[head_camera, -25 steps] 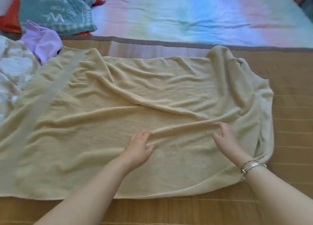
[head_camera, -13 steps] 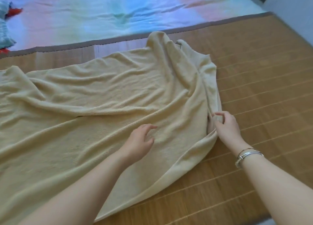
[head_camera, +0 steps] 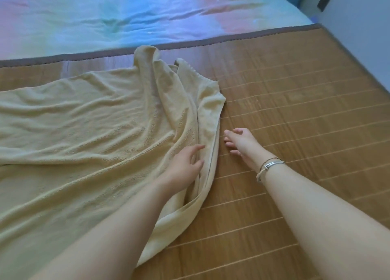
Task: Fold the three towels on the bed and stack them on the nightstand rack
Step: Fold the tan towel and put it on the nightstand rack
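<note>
Both hands are working at the right end of the towel (head_camera: 88, 132) spread over the bed's bamboo mat (head_camera: 295, 110). Her left hand (head_camera: 185, 163) is lying loose on the bunched edge, gripping nothing; her right hand (head_camera: 240, 142) is hovering empty just beside it. Pinching both corners should keep the fold square.
</note>
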Demonstrator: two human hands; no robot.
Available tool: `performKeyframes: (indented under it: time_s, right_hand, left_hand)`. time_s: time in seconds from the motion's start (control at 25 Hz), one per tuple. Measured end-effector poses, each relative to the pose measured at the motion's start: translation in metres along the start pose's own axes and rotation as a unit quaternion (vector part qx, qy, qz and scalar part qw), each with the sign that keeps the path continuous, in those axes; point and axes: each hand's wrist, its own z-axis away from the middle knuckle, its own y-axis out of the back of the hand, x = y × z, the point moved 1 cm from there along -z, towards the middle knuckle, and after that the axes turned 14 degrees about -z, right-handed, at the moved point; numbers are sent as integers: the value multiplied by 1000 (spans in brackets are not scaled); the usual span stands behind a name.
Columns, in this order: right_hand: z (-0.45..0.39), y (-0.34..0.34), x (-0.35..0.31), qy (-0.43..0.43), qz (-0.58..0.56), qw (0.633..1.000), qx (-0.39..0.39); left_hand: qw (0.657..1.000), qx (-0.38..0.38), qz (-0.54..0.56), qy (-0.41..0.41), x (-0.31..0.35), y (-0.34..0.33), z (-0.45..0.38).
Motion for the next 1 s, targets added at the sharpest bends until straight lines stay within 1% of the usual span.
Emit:
performKeyframes:
  time_s: [0.12,0.16,0.24,0.32,0.4,0.44,0.48,0.52,0.56,0.64,0.68,0.72,0.8,0.84,0.88,0.96,1.0]
  right_hand:
    - [-13,-18,-7,-21,28,998,-57]
    - [-15,-25,-6,-19,47,996,-70]
    - [-15,-36,-3,13,110,990,-90]
    - [-12,-30,0,72,107,989,-75]
    - [0,4,2,121,41,992,-23]
    - [6,26,9,133,18,991,0]
    - [15,53,18,130,21,991,19]
    - [25,80,28,109,49,992,26]
    - [37,105,39,71,96,993,19]
    - [60,140,57,-35,183,982,-25]
    - [65,150,61,-72,193,978,-34]
    - [66,154,62,-84,172,981,-26]
    - [58,156,54,-53,50,997,38]
    - [50,153,48,-31,-6,997,76]
    - [41,148,40,-11,-36,994,102]
    - [21,135,21,32,-55,992,113]
    - [9,130,12,49,-34,992,115]
  left_hand:
    - [997,-55,45,34,-1,-6,-3]
    - [995,-63,62,47,-4,-6,-2]
    - [992,-66,87,68,-8,-4,-2]
    - [991,-64,84,83,-6,-1,-6]
    - [994,-38,63,84,4,-2,-12]
    - [995,-12,47,85,8,-3,-15]
    - [996,19,26,80,13,-5,-20]
    - [997,44,-1,63,18,-7,-26]
    - [997,52,-33,44,24,-9,-33]
    - [994,28,-107,7,39,-12,-40]
    - [990,5,-140,-3,45,-13,-44]
    - [986,-20,-163,-9,49,-15,-45]
    - [974,-56,-216,-27,53,-19,-48]
    - [962,-64,-264,-40,52,-23,-51]
    - [946,-61,-314,-52,49,-26,-55]
    - [923,-51,-376,-69,45,-29,-62]
    - [918,-45,-387,-72,44,-29,-66]
